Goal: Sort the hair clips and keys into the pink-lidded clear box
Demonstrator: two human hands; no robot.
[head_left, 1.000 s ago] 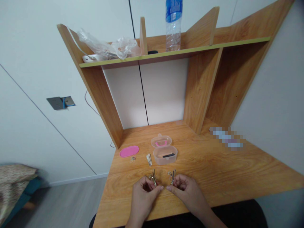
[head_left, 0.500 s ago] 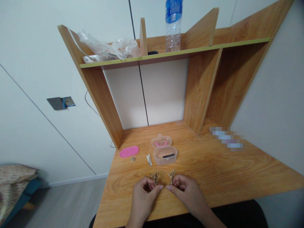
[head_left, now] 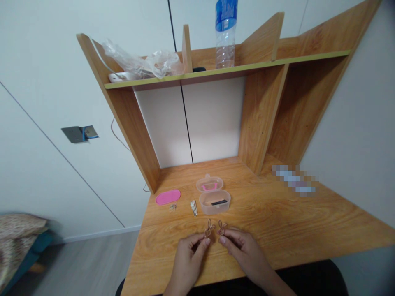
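Note:
My left hand [head_left: 189, 255] pinches a small metal hair clip [head_left: 209, 228] with a bow shape, held just above the wooden desk [head_left: 277, 222]. My right hand [head_left: 243, 249] pinches a second matching hair clip [head_left: 221, 227] right beside it. The two clips stand close together near the desk's front edge. Behind them sits an open clear plastic box [head_left: 214, 201] with a dark item inside, its lid [head_left: 209, 183] hinged back.
A pair of silver clips [head_left: 194, 207] lies left of the box. Further left are a pink oval tray [head_left: 168, 197] and a small metal piece [head_left: 173, 207]. On the upper shelf stand a water bottle [head_left: 226, 35] and a crumpled plastic bag [head_left: 145, 61].
Both hands have turned the clips and brought them closer together, so the bow ends now face up where the long prongs stood before.

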